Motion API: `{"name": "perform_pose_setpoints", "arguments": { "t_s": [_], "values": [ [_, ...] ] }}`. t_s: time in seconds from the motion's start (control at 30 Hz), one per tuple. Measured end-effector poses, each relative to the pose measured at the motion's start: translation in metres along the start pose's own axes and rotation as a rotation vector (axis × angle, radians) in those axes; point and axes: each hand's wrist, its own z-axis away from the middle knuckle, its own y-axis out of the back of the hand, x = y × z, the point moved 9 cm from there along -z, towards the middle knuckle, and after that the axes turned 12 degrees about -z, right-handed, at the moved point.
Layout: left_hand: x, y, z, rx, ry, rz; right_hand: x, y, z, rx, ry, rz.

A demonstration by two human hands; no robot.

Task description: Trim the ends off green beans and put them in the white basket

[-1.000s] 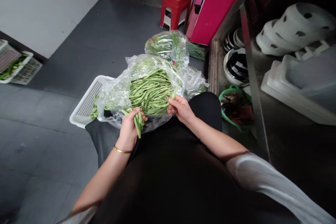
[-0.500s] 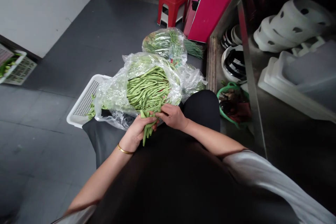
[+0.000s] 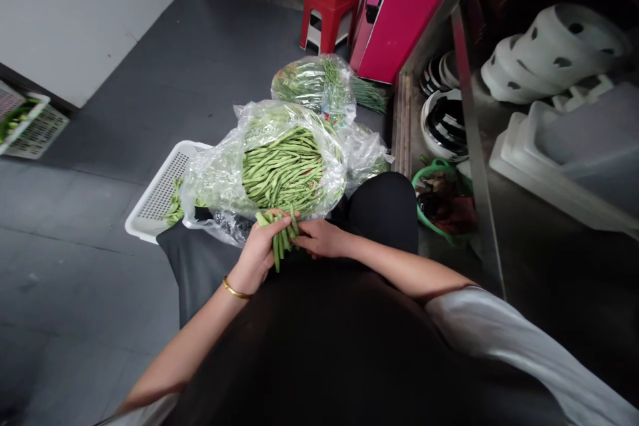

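My left hand [image 3: 260, 246] is closed around a small bunch of green bean pieces [image 3: 280, 244], its thumb pressed over them. My right hand [image 3: 322, 238] is right beside it, fingers bent together at the bunch's right side; what its fingertips pinch is too small to make out. Just beyond both hands, a clear plastic bag [image 3: 214, 173] lies wide at the mouth, full of long green beans [image 3: 282, 166]. Left of the bag is a white perforated basket [image 3: 154, 196] with some bean pieces [image 3: 176, 206] in it, partly covered by the plastic.
Behind the big bag lie another bag of greens [image 3: 299, 83] and a bundle of thin green stalks [image 3: 368, 94]. A red stool [image 3: 332, 0] stands farther back near a pink cabinet [image 3: 399, 26]. At right are a green basket [image 3: 439, 229] and a metal shelf [image 3: 479, 146] with white containers.
My right hand has moved down and toward me, from the beans at the bag's edge to the side of the bunch. My left hand keeps its hold, shifted slightly left.
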Motion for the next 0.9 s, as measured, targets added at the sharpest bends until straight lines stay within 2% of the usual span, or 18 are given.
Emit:
{"name": "perform_pose_setpoints", "arguments": {
  "t_s": [0.1,0.17,0.2,0.27,0.33,0.43,0.5,0.6,0.67,0.7,0.73,0.77,0.8,0.83,0.9],
  "values": [
    [0.007,0.000,0.000,0.000,-0.094,-0.130,-0.016,-0.016,0.001,-0.068,0.124,0.092],
    [0.009,-0.001,0.001,-0.009,-0.113,-0.227,-0.021,-0.015,0.004,-0.107,0.160,0.250],
    [0.009,-0.003,0.002,-0.030,-0.111,-0.261,-0.023,-0.006,0.007,-0.085,0.156,0.315],
    [0.008,-0.008,0.002,-0.101,-0.094,-0.310,-0.030,0.024,0.013,0.058,0.152,0.413],
    [0.010,-0.013,0.002,-0.175,-0.101,-0.388,-0.040,0.046,0.022,0.150,0.204,0.504],
    [0.016,-0.021,0.004,-0.242,-0.150,-0.533,-0.049,0.038,0.027,-0.008,0.323,0.552],
    [0.025,-0.026,0.008,-0.233,-0.201,-0.576,-0.053,0.030,0.026,-0.016,0.350,0.376],
    [0.051,-0.030,0.026,-0.106,-0.364,-0.691,-0.051,0.027,0.017,0.108,0.294,-0.248],
    [0.072,-0.029,0.044,-0.024,-0.461,-0.766,-0.042,0.021,0.011,0.111,0.225,-0.644],
    [0.083,-0.024,0.052,-0.002,-0.489,-0.745,-0.040,0.017,0.009,0.071,0.196,-0.743],
    [0.097,-0.015,0.059,0.020,-0.519,-0.678,-0.039,0.015,0.007,0.001,0.174,-0.749],
    [0.113,0.000,0.064,0.050,-0.558,-0.580,-0.038,0.015,0.007,-0.084,0.156,-0.660],
    [0.135,0.025,0.069,0.138,-0.644,-0.461,-0.035,0.017,0.007,-0.155,0.140,-0.490],
    [0.158,0.057,0.074,0.275,-0.753,-0.370,-0.030,0.023,0.007,-0.203,0.116,-0.268],
    [0.195,0.127,0.074,0.570,-0.922,-0.279,-0.016,0.045,0.004,-0.195,0.048,0.192]
  ]
}}
